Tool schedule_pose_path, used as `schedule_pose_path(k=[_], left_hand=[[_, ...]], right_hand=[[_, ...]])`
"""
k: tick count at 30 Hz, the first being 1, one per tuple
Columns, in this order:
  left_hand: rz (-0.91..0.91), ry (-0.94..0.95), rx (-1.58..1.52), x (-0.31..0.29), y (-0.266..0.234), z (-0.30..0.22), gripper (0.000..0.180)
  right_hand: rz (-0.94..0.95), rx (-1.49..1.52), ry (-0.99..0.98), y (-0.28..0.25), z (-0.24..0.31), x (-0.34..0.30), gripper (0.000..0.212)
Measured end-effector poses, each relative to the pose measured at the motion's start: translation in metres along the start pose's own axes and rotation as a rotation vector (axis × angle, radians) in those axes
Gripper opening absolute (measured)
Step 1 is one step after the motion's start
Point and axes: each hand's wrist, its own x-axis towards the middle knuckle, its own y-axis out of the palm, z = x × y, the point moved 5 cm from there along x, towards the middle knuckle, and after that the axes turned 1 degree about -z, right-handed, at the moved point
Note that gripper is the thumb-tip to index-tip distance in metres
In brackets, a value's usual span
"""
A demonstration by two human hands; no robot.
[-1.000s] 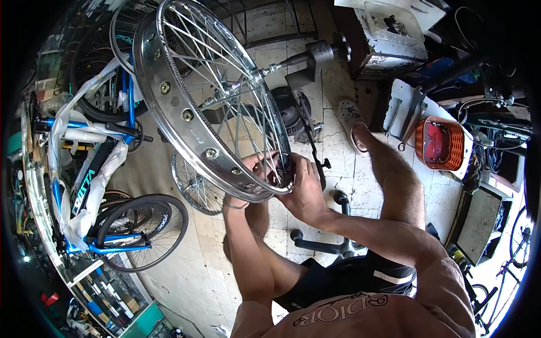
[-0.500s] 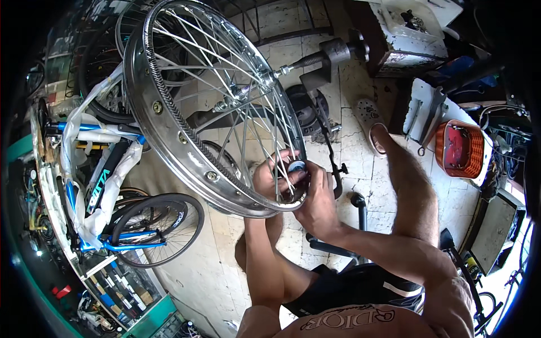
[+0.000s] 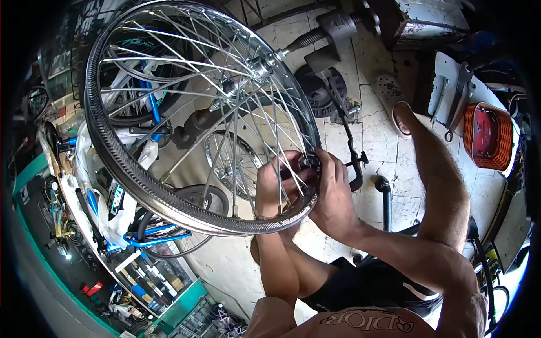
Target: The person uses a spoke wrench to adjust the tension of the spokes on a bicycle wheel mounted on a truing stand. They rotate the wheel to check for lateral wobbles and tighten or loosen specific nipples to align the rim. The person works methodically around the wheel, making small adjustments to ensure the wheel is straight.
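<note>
The shiny steel wheel (image 3: 191,121), thin spokes and ribbed rim, now fills more of my view than a moment ago. My left hand (image 3: 276,188) reaches through the spokes, pinching one; my right hand (image 3: 332,194) grips the rim's lower right edge. An orange mesh basket (image 3: 489,137) holds something red.

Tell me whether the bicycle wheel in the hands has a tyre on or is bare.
Bare. The wheel shows only its metal rim and spokes, no tyre; both hands grip the rim's near edge.
</note>
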Motion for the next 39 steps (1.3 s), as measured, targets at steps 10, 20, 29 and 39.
schedule_pose_path(k=[10,20,29,39], left_hand=[[-0.05,-0.035,0.19,0.004,0.002,-0.013,0.018],[-0.049,0.206,0.131,0.01,0.022,-0.002,0.048],[0.208,0.183,0.14,0.012,0.017,-0.015,0.044],[-0.018,0.267,0.179,0.004,-0.001,-0.021,0.03]], right_hand=[[0.023,0.016,0.014,0.005,-0.01,0.005,0.087],[0.091,0.099,0.013,0.001,-0.01,-0.007,0.104],[0.055,0.047,0.077,-0.002,-0.012,0.006,0.088],[-0.03,-0.072,-0.004,0.006,-0.009,0.003,0.089]])
